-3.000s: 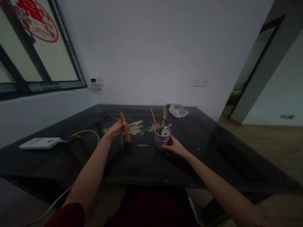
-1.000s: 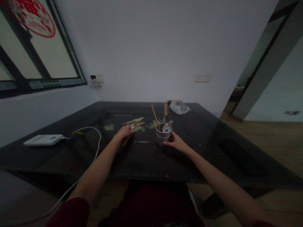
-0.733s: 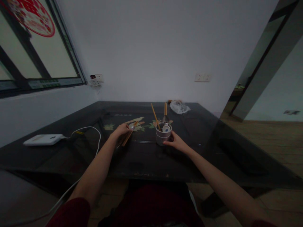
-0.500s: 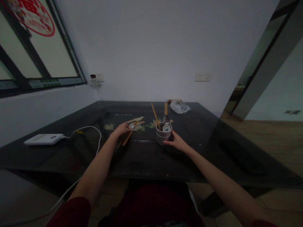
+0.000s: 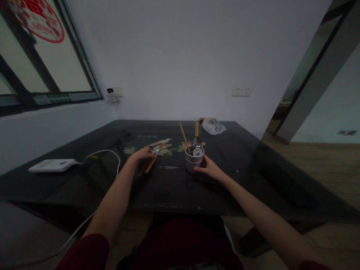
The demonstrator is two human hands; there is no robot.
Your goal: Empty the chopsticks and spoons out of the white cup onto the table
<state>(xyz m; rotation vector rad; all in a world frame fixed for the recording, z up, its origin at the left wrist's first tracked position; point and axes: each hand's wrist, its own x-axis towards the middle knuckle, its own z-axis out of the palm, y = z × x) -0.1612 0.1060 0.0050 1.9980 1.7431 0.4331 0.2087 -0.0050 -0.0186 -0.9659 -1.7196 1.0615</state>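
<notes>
On the dark table, my right hand [image 5: 209,168] wraps round the side of a grey cylindrical holder [image 5: 193,165], thumb at the front. Upright in it are wooden chopsticks [image 5: 184,137], a metal spoon [image 5: 197,141] and a white spoon with a blue mark [image 5: 198,153]. To the left, my left hand [image 5: 143,153] is closed, its fingertips pinching at a metal spoon [image 5: 158,150]. Beneath and beside these fingers, wooden chopsticks [image 5: 151,165] lie slantwise on the table. The hand hides part of that spoon and of the chopsticks.
A white power bank [image 5: 52,165] with a white cable [image 5: 118,165] lies at the left of the table [image 5: 174,191]. At the back sits a crumpled clear plastic bag [image 5: 213,126]. A dark flat object [image 5: 287,185] is on the right, hard to make out.
My left hand has shifted very slightly at the spoon, its wrist a little to the left. My right hand and the holder stay where they were.
</notes>
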